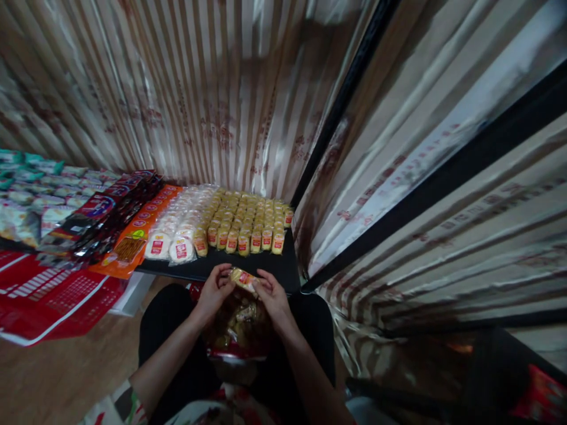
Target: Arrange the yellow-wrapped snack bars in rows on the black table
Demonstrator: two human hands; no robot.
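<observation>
Between my hands I hold a small wrapped snack cake (243,278), yellow with a red and white label. My left hand (217,289) pinches its left end, and my right hand (270,290) grips its right end. Below it, a clear and red bag (239,321) rests on my lap with several yellow wrapped pieces inside. On the black table (199,268) just beyond my hands stand rows of like yellow packets (248,221). Round white crackers (170,230) in clear wrappers lie in rows to their left.
Farther left are an orange snack bag (137,233), a stack of dark packets (106,215) and many white-and-green packets (53,183). A red basket (66,301) sits below the table's left part. Striped curtains (212,88) hang behind, with black poles (425,189) at right.
</observation>
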